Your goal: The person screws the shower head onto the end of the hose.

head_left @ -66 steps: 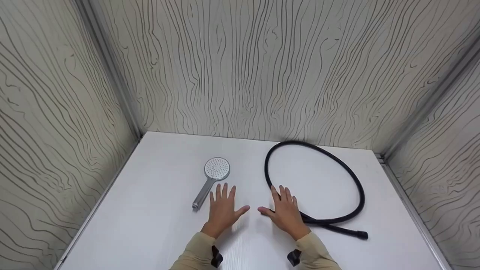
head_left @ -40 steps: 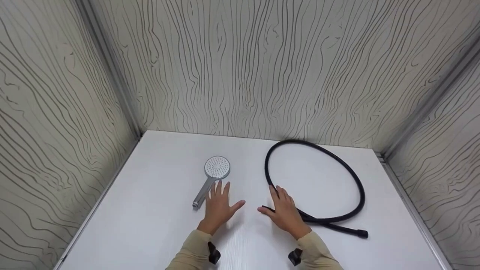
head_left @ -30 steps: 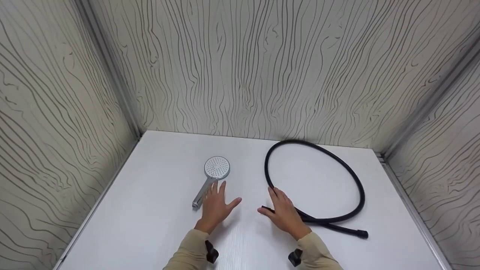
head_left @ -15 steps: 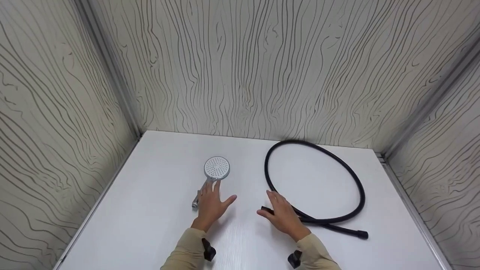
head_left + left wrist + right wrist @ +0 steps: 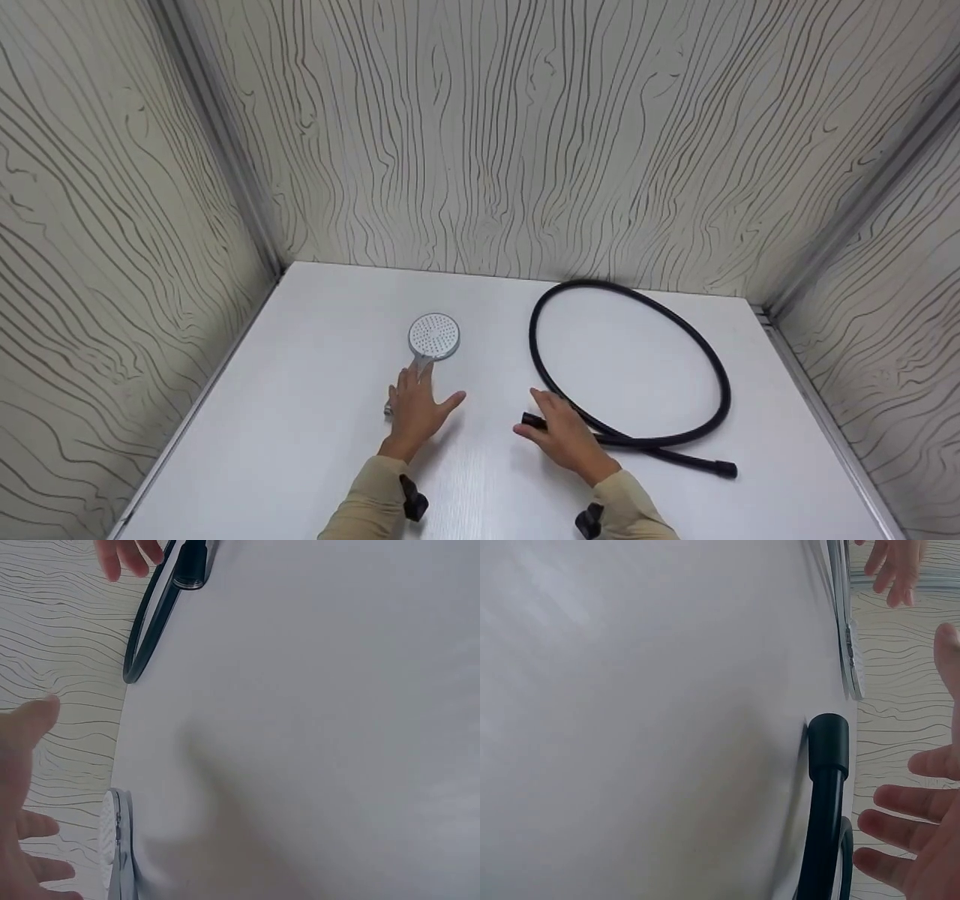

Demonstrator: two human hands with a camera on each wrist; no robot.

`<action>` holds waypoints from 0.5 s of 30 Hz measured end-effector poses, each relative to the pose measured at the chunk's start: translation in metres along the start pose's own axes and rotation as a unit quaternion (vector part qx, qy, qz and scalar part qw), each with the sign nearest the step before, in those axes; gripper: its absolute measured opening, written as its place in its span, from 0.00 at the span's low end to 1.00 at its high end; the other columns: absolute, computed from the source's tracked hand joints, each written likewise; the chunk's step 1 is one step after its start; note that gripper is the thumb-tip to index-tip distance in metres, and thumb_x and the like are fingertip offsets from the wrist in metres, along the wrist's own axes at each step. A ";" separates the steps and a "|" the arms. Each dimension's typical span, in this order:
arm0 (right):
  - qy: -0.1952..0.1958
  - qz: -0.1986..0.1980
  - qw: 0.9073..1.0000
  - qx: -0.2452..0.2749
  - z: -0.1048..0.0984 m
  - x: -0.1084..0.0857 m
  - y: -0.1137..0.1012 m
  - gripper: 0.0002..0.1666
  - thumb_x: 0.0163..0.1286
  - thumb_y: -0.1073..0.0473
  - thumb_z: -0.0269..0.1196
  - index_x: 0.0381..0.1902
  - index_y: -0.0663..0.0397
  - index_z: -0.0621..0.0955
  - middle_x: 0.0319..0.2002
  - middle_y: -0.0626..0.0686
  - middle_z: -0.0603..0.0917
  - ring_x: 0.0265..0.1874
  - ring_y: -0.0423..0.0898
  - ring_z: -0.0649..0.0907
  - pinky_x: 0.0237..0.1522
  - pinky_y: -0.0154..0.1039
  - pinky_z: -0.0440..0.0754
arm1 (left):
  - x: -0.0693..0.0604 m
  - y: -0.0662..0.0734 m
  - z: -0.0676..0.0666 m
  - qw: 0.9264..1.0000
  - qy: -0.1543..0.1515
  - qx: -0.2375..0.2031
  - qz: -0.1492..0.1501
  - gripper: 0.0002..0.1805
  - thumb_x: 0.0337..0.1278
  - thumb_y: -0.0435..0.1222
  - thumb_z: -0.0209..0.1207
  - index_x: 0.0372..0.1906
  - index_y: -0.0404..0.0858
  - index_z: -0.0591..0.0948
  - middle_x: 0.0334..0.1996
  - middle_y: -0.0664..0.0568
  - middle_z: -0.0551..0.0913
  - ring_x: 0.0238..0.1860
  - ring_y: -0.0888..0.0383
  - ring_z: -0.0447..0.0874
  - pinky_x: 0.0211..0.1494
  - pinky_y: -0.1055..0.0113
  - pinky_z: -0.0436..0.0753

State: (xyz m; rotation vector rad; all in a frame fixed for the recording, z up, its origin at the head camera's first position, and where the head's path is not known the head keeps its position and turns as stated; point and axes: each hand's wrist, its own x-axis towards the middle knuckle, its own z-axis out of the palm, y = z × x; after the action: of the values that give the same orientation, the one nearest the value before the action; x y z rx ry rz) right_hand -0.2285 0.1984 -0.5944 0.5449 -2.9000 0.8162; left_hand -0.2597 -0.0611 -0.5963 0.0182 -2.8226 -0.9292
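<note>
A chrome shower head [image 5: 434, 336] with a white spray face lies on the white table. My left hand [image 5: 415, 412] is spread over its handle and hides most of it; in the left wrist view the hand [image 5: 19, 802] appears raised above the shower head [image 5: 112, 840]. A black shower hose [image 5: 723, 375] lies in a loop on the right. Over one of its ends my right hand [image 5: 568, 435] hovers with thumb and fingers apart. That hose end [image 5: 829, 742] shows in the right wrist view, apart from the right hand's fingers [image 5: 907, 802].
The hose's other end [image 5: 724, 469] points toward the right front of the table [image 5: 315, 352]. Wood-patterned panels [image 5: 480, 135] stand behind and at both sides, joined by grey metal posts [image 5: 217, 135].
My left hand has moved left, from beside the shower head to over its handle. My right hand has drawn back slightly, baring more of the hose end. Shower head and hose have stayed put.
</note>
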 end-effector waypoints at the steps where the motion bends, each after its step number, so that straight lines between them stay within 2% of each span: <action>1: -0.003 0.001 1.000 0.001 0.000 0.000 0.000 0.44 0.66 0.35 0.59 0.67 0.62 0.69 0.62 0.64 0.75 0.62 0.62 0.74 0.63 0.58 0.75 | 0.000 -0.001 0.000 1.000 -0.001 -0.002 -0.003 0.48 0.49 0.60 0.65 0.68 0.33 0.67 0.69 0.31 0.64 0.71 0.30 0.58 0.70 0.28 0.55; 10: -0.036 0.020 0.999 0.020 0.002 -0.002 0.001 0.43 0.67 0.38 0.60 0.68 0.63 0.67 0.63 0.65 0.73 0.64 0.62 0.73 0.64 0.58 0.73 | 0.003 -0.009 0.000 1.000 0.014 0.009 -0.016 0.47 0.45 0.58 0.69 0.67 0.35 0.69 0.66 0.31 0.67 0.69 0.32 0.62 0.68 0.28 0.59; 15: -0.052 0.018 0.998 0.028 0.002 -0.004 0.004 0.44 0.68 0.36 0.57 0.68 0.64 0.67 0.64 0.66 0.72 0.65 0.63 0.72 0.65 0.59 0.72 | 0.005 -0.014 0.000 0.999 0.010 0.017 -0.026 0.47 0.46 0.57 0.69 0.66 0.34 0.69 0.67 0.30 0.67 0.69 0.33 0.61 0.69 0.30 0.59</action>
State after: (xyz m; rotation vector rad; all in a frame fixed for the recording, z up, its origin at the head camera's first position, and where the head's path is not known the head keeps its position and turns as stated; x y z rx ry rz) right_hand -0.2262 0.2012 -0.5989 0.5597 -2.9979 0.9019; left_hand -0.2649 -0.0725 -0.6041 0.1044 -2.8329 -0.8854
